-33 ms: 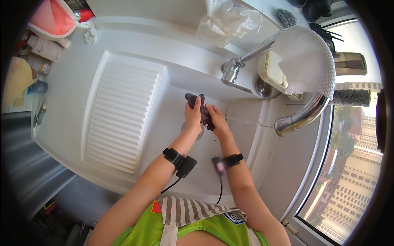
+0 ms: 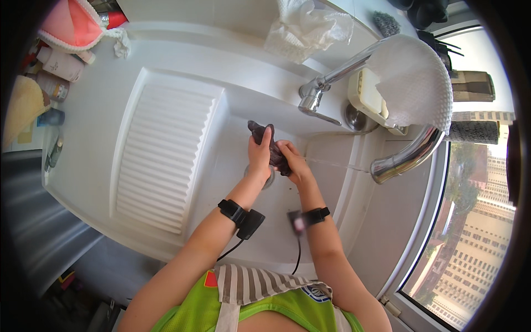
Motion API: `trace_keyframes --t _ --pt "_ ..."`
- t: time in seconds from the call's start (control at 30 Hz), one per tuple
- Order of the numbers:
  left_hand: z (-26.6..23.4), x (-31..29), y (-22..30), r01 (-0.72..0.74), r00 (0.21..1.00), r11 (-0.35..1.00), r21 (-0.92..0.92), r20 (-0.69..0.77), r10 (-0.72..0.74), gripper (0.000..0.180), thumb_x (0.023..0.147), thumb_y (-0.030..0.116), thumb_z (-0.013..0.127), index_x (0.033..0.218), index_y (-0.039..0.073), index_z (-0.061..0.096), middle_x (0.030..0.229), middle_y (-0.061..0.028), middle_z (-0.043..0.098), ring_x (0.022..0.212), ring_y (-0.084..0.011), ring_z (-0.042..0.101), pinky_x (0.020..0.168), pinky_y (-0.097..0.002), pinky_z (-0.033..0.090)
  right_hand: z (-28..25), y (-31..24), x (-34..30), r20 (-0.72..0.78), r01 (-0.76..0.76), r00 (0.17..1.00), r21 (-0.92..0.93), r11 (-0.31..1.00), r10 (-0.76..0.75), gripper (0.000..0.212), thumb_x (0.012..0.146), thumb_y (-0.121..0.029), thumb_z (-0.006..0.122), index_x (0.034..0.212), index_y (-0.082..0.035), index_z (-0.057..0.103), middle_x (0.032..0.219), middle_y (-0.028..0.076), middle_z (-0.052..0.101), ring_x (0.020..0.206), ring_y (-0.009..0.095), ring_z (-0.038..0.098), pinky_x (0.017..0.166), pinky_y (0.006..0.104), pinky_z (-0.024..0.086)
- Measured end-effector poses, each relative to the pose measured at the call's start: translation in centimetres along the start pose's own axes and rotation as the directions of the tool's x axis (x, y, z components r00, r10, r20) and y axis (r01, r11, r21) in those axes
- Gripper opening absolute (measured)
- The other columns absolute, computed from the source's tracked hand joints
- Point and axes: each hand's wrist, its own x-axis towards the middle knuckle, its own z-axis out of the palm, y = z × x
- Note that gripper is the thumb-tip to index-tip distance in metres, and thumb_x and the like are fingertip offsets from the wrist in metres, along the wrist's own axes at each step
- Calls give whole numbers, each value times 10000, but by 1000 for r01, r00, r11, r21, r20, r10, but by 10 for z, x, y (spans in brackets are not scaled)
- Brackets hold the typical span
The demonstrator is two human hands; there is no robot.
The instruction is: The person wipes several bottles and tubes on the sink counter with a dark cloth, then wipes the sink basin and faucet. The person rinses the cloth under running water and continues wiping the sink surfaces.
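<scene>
A dark brown, crumpled wet cloth (image 2: pixel 278 159) is gripped between my two hands over the basin of the white sink (image 2: pixel 232 221). My left hand (image 2: pixel 260 155) is closed round its upper part, thumb on top, and one end pokes out beyond the fingers. Pressed against the lower part, my right hand (image 2: pixel 296 160) is closed on the same cloth. A thin stream of water (image 2: pixel 338 164) runs from the chrome faucet (image 2: pixel 380 170) toward my right hand. Below my left hand, the round drain (image 2: pixel 268 181) is partly covered.
The sink's ribbed washboard (image 2: pixel 160 160) lies to the left. Behind the basin are a soap dish (image 2: pixel 362 91) with soap and a crumpled white towel (image 2: pixel 304 33). White textured material (image 2: pixel 415 77) drapes over the faucet. Bottles (image 2: pixel 60 63) stand far left; a window (image 2: pixel 464 232) borders the right.
The cloth's upper end sticks out slightly farther up and left from my left hand. Both hands keep nearly the same place and still grip it.
</scene>
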Motion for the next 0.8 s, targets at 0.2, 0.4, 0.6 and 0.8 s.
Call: trace_keyframes --t 0.2,0.4,0.6,0.8 --pt "-13 17 35 -3 962 1000 19 272 -2 551 788 19 726 1266 25 453 1147 -76 562 1047 -184 551 884 -340 454 -42 -1 -8 -46 -122 992 -143 982 116 328 893 -151 631 1203 -79 553 1027 76 641 862 180 638 649 340 555" --pt "-38 17 20 134 990 991 18 37 -134 684 847 76 658 1428 102 298 1278 -101 471 1136 -268 510 929 -441 468 -52 -2 -5 -130 97 988 141 985 -78 405 872 -17 522 1276 -28 526 1148 127 611 975 224 625 797 346 536" --pt "-18 13 -26 516 775 849 -112 482 -408 420 936 480 539 1103 101 606 942 -52 609 1012 -219 581 864 -392 476 2 7 -19 -77 255 956 -247 935 -281 443 907 -143 575 1324 -15 502 1222 135 591 1101 209 573 948 310 446" --pt "-16 27 -52 479 823 865 -149 418 -384 336 935 442 544 956 109 580 877 -30 615 819 -173 591 725 -320 478 34 8 -43 -1 392 779 -779 489 -627 240 909 -270 615 931 -35 660 758 192 639 673 297 632 647 362 500"
